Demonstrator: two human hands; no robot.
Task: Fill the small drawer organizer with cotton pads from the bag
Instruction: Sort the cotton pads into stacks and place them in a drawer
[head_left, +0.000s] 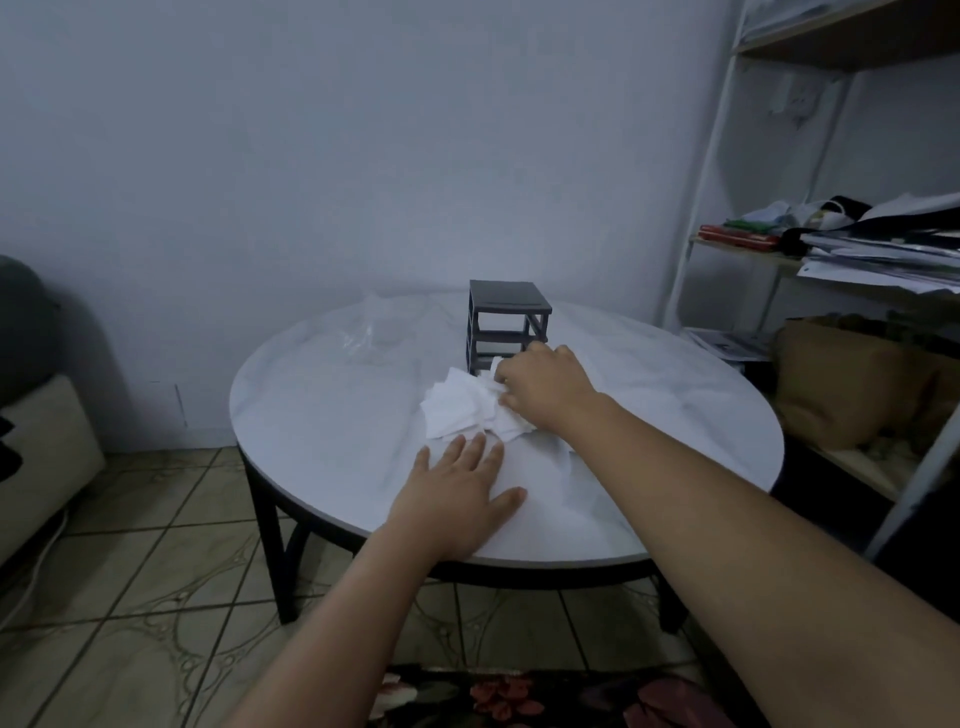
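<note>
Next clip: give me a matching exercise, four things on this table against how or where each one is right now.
Things:
1. organizer
2. cotton pads
3. bag
4. left hand

States:
A. flat on the table, fingers spread
B. clear, crumpled, at the far left of the tabletop
C. dark grey, upright, behind the pile
D. white, heaped mid-table, gripped by the right hand

Pairs: 1-C, 2-D, 3-B, 4-A

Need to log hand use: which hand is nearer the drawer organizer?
Right. The right hand grips cotton pads beside the drawer organizer; the left hand lies flat nearer the person.
</note>
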